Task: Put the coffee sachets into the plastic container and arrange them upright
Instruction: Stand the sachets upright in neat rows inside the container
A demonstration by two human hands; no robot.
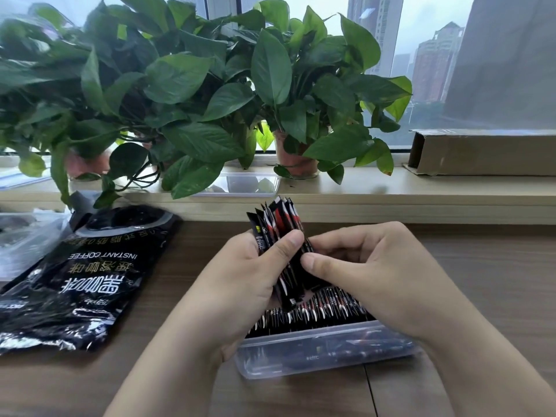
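A bundle of black and red coffee sachets stands upright in the air above the clear plastic container. My left hand grips the bundle from the left, thumb across its front. My right hand pinches the bundle's right side between thumb and fingers. Inside the container, a row of several sachets stands on edge, partly hidden by my hands.
A large black instant coffee bag lies flat on the wooden table at the left. A clear lid rests on the window ledge under potted plants. A cardboard box sits at the ledge's right end.
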